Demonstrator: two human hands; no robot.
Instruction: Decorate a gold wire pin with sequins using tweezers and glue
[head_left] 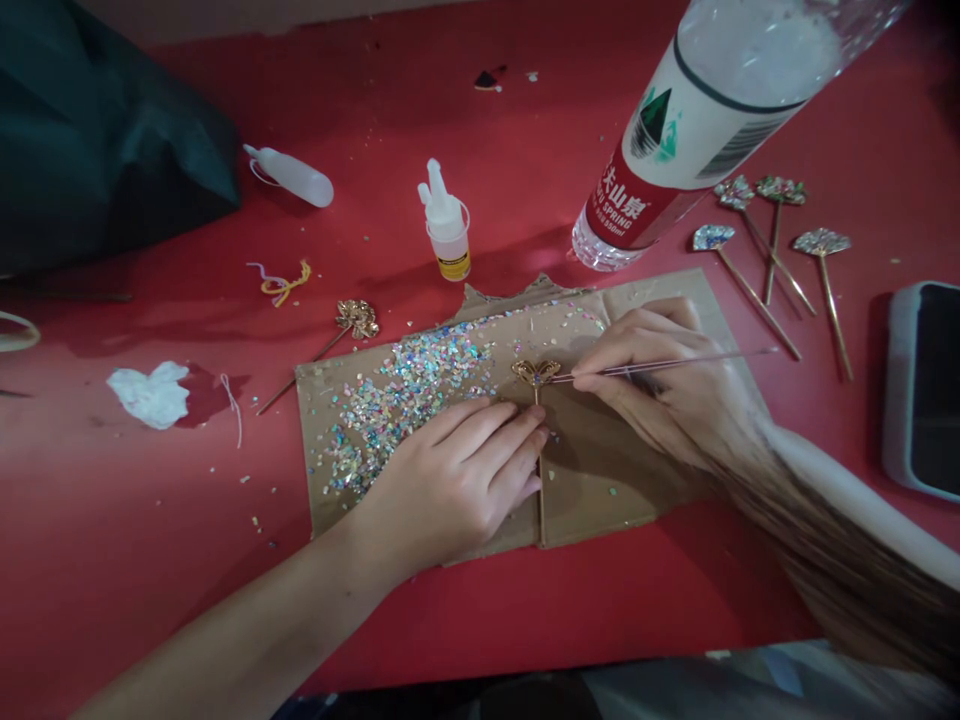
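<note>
A flat piece of brown cardboard (600,490) lies on the red table, strewn with iridescent shell flakes (405,395) on its left half. A gold fan-shaped hairpin (535,373) rests on the cardboard's middle. My left hand (457,480) lies on the cardboard with fingers together, pressing on the hairpin's stem just below the gold head. My right hand (667,380) pinches thin metal tweezers (675,364), whose tip touches the right side of the hairpin head. A lock of hair hangs over my right forearm.
A small glue bottle (447,226) stands behind the cardboard, a second dropper bottle (291,175) lies further left. A large water bottle (697,130) leans in at top right. Several decorated hairpins (772,250) lie at right beside a phone (926,385). Another gold hairpin (355,320) and tissue (150,393) lie left.
</note>
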